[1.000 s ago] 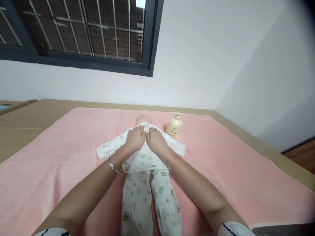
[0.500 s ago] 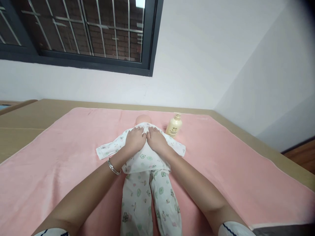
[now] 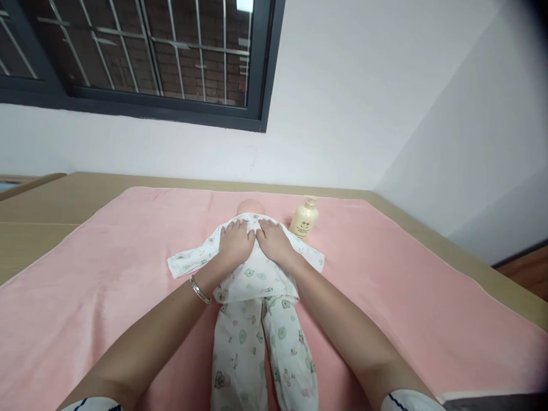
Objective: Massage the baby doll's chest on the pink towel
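A baby doll (image 3: pixel 250 207) lies on a pink mat (image 3: pixel 128 297), its head pointing away from me. It wears a white printed top (image 3: pixel 252 279) with sleeves spread wide and matching printed trousers (image 3: pixel 242 348). My left hand (image 3: pixel 235 240) rests flat on the upper part of the top, fingers extended. Beside it, almost touching at the thumbs, my right hand (image 3: pixel 274 242) lies flat on the same top. A silver bangle (image 3: pixel 199 290) circles my left wrist. The doll's face does not show.
A pale yellow pump bottle (image 3: pixel 304 219) stands just beyond the doll's right-hand sleeve. Under the mat is a wooden surface (image 3: pixel 43 208) reaching to a white wall (image 3: pixel 325 114). Above is a dark-framed window (image 3: pixel 171 108) with metal bars.
Both hands stay on the doll's top; the fingers look slightly more spread than before. The whole view has shifted a little.
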A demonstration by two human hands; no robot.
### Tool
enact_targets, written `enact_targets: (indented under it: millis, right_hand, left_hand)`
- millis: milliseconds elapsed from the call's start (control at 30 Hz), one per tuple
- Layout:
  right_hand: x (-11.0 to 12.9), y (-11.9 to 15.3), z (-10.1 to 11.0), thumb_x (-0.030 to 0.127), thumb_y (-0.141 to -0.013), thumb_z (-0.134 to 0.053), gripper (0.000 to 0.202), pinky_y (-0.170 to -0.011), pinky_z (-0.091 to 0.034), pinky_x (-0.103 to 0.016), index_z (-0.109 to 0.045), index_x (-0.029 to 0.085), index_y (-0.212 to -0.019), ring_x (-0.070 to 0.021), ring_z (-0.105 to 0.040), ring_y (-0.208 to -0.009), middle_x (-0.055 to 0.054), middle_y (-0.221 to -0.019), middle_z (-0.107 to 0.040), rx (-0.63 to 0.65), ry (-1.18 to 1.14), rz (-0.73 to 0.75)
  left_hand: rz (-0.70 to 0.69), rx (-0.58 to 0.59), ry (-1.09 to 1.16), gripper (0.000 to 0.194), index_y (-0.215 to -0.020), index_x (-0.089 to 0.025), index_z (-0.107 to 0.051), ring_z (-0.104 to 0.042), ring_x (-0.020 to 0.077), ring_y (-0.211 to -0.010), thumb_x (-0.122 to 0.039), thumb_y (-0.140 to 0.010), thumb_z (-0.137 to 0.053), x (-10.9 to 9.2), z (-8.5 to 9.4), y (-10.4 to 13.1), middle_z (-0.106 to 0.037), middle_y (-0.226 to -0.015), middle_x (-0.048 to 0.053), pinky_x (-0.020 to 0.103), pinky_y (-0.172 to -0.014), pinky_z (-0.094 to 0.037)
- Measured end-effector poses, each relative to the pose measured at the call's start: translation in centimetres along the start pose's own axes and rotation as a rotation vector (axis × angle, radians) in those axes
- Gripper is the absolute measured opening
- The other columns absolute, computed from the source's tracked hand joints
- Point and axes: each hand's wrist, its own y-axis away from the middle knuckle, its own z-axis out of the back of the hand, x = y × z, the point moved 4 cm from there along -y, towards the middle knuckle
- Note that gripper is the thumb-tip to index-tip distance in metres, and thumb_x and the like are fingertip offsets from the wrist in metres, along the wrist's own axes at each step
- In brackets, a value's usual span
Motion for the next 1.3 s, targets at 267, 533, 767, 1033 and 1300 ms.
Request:
enact_targets:
  millis: [267, 533, 767, 1033, 1300]
  right_hand:
    - [-1.1, -0.4, -0.1, 0.033, -0.102, -0.034, 0.047, -0.116, -0.026, -0.045, -0.047, 0.012, -0.142, -0.0264, -0.032, -0.145, -0.017, -0.153, -0.043, 0.081, -0.125, -0.043]
    - [3.0, 2.1, 0.9, 0.022, -0.099, -0.036, 0.038, -0.11, -0.033, -0.039, -0.059, 0.007, -0.125, -0.0309, -0.046, -0.133, -0.022, -0.142, -0.053, 0.058, 0.074, -0.004]
    - [-1.0, -0.2, 1.1, 0.024, -0.101, -0.032, 0.034, -0.094, -0.041, -0.03, -0.06, 0.018, -0.118, -0.0215, -0.059, -0.112, -0.009, -0.124, -0.066, 0.065, -0.101, -0.007]
    - [2.2, 1.6, 1.4, 0.02, -0.099, -0.035, 0.034, -0.098, -0.038, -0.036, -0.061, 0.01, -0.117, -0.0289, -0.057, -0.115, -0.018, -0.123, -0.065, 0.041, 0.102, 0.007]
    - [0.1, 0.6, 1.5, 0.026, -0.101, -0.033, 0.033, -0.09, -0.042, -0.031, -0.061, 0.018, -0.117, -0.0225, -0.06, -0.108, -0.01, -0.121, -0.066, 0.078, -0.092, 0.004]
  left_hand:
    - [-0.175, 0.062, -0.084, 0.036, -0.115, -0.011, -0.064, -0.06, 0.0282, -0.115, -0.023, -0.097, -0.035, -1.7, 2.7, 1.4, -0.067, -0.12, 0.017, 0.038, -0.101, -0.043]
    - [-0.111, 0.125, 0.011, 0.04, -0.115, -0.01, -0.061, -0.061, 0.0271, -0.113, -0.025, -0.098, -0.028, -0.1, 2.3, -0.1, -0.065, -0.123, 0.017, 0.038, -0.097, -0.045]
    - [-0.155, 0.065, -0.139, 0.038, -0.122, -0.006, -0.06, -0.054, 0.0322, -0.12, -0.022, -0.095, -0.038, -2.2, 1.8, 2.2, -0.062, -0.126, 0.022, 0.042, -0.101, -0.041]
    - [-0.173, 0.099, -0.006, 0.038, -0.115, -0.012, -0.062, -0.059, 0.0271, -0.117, -0.024, -0.097, -0.031, -0.5, 2.0, 0.1, -0.065, -0.122, 0.017, 0.037, -0.1, -0.044]
    - [-0.093, 0.009, -0.034, 0.042, -0.131, -0.009, -0.054, -0.052, 0.0304, -0.127, -0.026, -0.098, -0.032, -1.1, 1.2, 1.0, -0.059, -0.135, 0.019, 0.043, -0.107, -0.038]
